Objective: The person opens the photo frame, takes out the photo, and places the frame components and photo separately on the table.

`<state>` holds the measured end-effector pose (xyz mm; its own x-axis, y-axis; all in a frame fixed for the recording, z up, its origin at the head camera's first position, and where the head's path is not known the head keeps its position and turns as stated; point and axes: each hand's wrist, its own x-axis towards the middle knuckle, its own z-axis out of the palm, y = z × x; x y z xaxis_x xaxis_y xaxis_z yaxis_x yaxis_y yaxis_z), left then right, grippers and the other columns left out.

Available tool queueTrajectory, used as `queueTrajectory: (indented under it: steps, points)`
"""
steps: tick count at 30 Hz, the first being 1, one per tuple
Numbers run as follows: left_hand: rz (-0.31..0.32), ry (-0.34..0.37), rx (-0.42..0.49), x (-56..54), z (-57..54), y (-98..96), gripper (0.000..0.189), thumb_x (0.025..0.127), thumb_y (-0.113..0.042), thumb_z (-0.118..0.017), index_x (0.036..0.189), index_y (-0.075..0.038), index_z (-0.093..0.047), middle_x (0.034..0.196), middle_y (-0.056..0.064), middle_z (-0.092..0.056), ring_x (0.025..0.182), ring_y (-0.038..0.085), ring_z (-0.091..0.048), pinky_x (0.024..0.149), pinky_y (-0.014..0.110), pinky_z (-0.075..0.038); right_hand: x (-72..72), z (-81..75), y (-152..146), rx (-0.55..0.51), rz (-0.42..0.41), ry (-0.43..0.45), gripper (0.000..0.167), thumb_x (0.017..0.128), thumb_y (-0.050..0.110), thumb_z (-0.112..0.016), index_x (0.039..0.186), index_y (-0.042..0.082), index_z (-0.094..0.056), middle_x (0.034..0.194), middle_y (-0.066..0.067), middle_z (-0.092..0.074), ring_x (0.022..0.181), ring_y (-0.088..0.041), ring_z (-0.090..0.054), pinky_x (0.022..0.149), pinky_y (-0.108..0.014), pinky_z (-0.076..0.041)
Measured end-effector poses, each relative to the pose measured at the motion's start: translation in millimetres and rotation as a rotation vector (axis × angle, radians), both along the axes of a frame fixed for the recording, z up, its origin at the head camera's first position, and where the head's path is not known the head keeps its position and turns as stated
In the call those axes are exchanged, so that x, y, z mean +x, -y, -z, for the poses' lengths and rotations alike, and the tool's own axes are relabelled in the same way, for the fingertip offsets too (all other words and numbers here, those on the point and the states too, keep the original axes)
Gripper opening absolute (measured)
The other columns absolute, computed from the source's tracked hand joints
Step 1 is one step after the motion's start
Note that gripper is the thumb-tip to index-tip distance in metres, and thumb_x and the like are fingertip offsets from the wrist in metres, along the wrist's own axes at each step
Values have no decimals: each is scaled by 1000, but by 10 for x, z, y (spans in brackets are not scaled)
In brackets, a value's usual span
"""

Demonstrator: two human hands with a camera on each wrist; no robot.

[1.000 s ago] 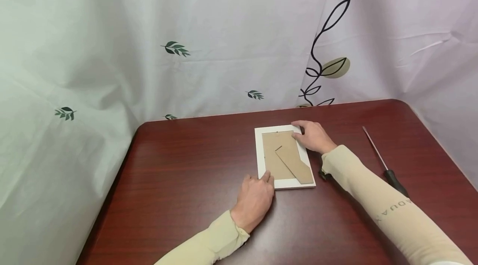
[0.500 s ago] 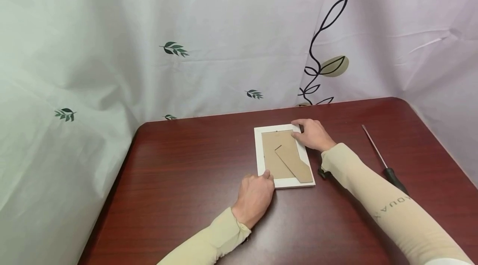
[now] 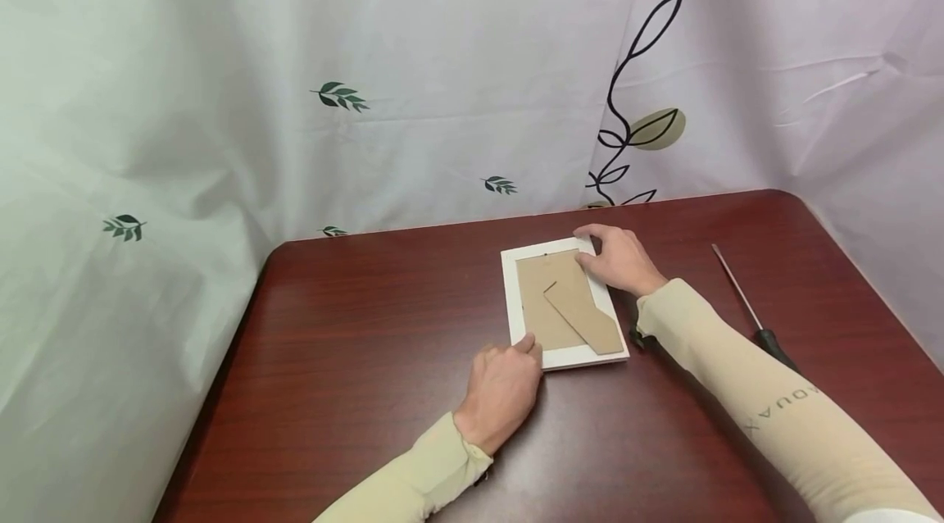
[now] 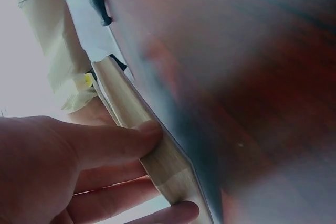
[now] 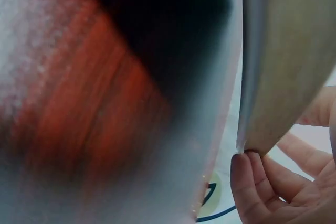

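Note:
A white picture frame (image 3: 509, 285) shows its brown backing board (image 3: 542, 318) and fold-out easel leg (image 3: 590, 322) facing up. At its near left corner my left hand (image 3: 501, 392) grips the border; in the left wrist view the thumb (image 4: 123, 141) lies across the frame's wood-coloured side edge (image 4: 128, 98), with fingertips along the same edge. My right hand (image 3: 623, 261) holds the far right corner, thumb over the border. In the right wrist view its fingertips (image 5: 244, 177) curl at the end of the frame's edge (image 5: 283, 61).
A screwdriver (image 3: 737, 291) with a black handle lies at the right on the dark red wooden table (image 3: 354, 359). By the right cuff sits a small dark object (image 3: 637, 336) with a yellow-green patch. A white leaf-patterned curtain (image 3: 442, 56) hangs behind the table's far edge.
The frame's right side has shifted slightly up and to the right, turning it a little, with my right hand moving along. My left hand stays at its corner.

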<state>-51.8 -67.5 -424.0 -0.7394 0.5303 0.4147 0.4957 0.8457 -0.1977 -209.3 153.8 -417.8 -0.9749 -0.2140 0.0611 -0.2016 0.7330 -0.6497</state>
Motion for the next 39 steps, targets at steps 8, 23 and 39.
queueTrajectory:
  steps: [8,23,39]
  points:
    - [28,91,105,23,-97,24,26,82,-20,-77,68,-15,-56,83,-11,-67,42,17,-52,40,30,-38,6,-60,16,-49,-1,-35,36,91,16,-67,127,9,-66,120,-19,-67,89,-29,-58,76,-40,-46]
    - [75,202,298,79,-152,104,16,84,-28,-81,86,-17,-69,113,-8,-73,77,14,-74,53,35,-55,-34,-148,-129,-256,-110,-3,30,101,28,-60,125,11,-66,129,-11,-61,110,-27,-57,90,-43,-46]
    - [90,276,457,104,-173,81,31,88,-29,-78,115,-12,-77,122,1,-72,97,15,-73,73,35,-60,-101,-171,-118,-755,-104,186,44,108,24,-46,141,-4,-46,136,-17,-59,106,-3,-60,88,-17,-51]
